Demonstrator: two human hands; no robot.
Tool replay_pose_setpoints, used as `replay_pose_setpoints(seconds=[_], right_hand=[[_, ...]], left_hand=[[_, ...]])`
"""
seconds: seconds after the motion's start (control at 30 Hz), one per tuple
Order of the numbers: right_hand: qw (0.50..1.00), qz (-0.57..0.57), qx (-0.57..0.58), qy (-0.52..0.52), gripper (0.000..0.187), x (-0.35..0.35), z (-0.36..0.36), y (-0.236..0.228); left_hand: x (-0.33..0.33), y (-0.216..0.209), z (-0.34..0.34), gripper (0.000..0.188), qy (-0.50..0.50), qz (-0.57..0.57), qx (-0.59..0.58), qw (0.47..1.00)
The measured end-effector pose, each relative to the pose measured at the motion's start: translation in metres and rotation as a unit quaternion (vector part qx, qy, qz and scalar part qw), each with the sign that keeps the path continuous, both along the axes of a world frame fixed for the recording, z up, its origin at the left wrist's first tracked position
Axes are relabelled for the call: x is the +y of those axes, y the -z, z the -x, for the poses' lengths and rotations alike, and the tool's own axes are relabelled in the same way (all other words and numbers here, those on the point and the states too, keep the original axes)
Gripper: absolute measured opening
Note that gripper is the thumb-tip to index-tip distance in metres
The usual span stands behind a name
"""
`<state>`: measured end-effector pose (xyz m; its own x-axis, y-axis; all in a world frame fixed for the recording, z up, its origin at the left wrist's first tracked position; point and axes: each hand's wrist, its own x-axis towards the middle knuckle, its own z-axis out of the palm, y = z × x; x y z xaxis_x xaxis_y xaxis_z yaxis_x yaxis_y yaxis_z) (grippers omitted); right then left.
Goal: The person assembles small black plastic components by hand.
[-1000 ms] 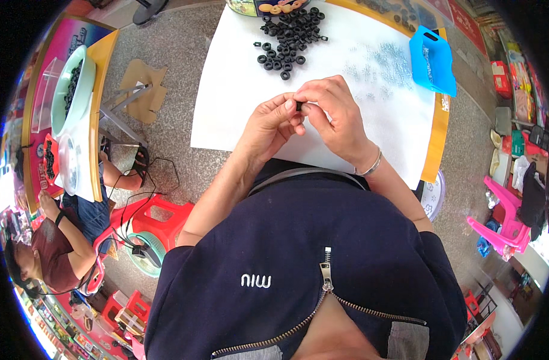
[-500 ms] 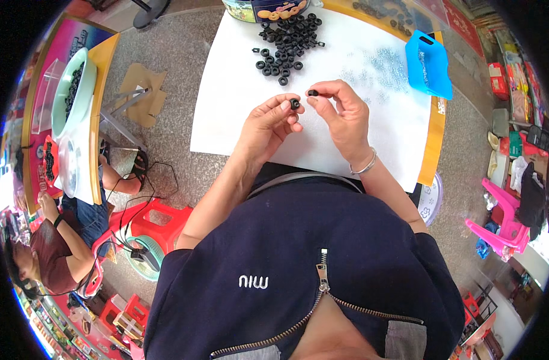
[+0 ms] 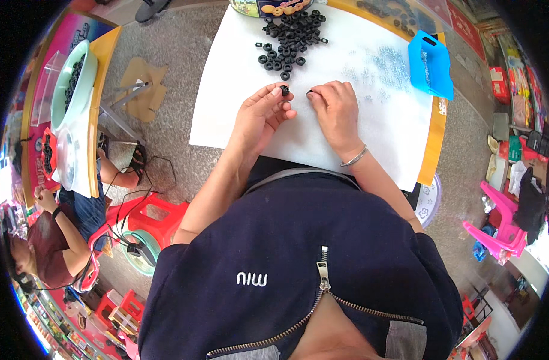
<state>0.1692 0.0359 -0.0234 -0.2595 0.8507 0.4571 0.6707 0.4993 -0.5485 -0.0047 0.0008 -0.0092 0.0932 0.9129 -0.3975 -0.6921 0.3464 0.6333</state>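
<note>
My left hand (image 3: 254,115) pinches a small black ring-shaped part (image 3: 284,90) between thumb and forefinger, over the white sheet (image 3: 226,78) on the table. A short way to its right, my right hand (image 3: 339,114) is closed in a pinch on a small black piece (image 3: 310,92), mostly hidden by the fingertips. The two pieces are apart. Beyond my hands lies a loose pile of black ring-shaped parts (image 3: 291,43). Tiny pale, clear-looking beads (image 3: 388,66) are scattered on the sheet's right side.
A blue scoop-like tray (image 3: 430,69) stands at the table's right edge. At the far edge sits a printed tub (image 3: 250,8). To the left, a person (image 3: 61,240) sits at another table holding a pale green basin (image 3: 93,75). A red stool (image 3: 157,216) stands nearby.
Both hands have moved slightly away from me, the left also a little leftward. The gap between them has widened, and the right fingers now cover more of their black piece.
</note>
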Motion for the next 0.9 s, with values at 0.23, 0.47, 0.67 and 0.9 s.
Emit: replay_pose_setpoints(seconds=[0.23,0.47,0.67,0.9], right_hand=[[0.997,0.065,0.032,-0.004,0.014,0.004,-0.011,-0.003],[0.998,0.043,0.000,-0.056,0.020,0.016,-0.008,-0.003],[0.995,0.031,-0.045,-0.084,0.012,0.018,-0.004,-0.003],[0.989,-0.011,-0.037,-0.144,0.013,0.016,-0.006,0.001]], left_hand=[[0.002,0.003,0.004,0.023,0.000,0.002,-0.017,1.000],[0.004,0.000,0.003,0.023,0.011,0.005,-0.015,1.000],[0.004,0.004,0.008,0.026,0.010,-0.020,-0.069,0.997],[0.004,0.009,0.011,0.029,0.041,-0.059,-0.137,0.988]])
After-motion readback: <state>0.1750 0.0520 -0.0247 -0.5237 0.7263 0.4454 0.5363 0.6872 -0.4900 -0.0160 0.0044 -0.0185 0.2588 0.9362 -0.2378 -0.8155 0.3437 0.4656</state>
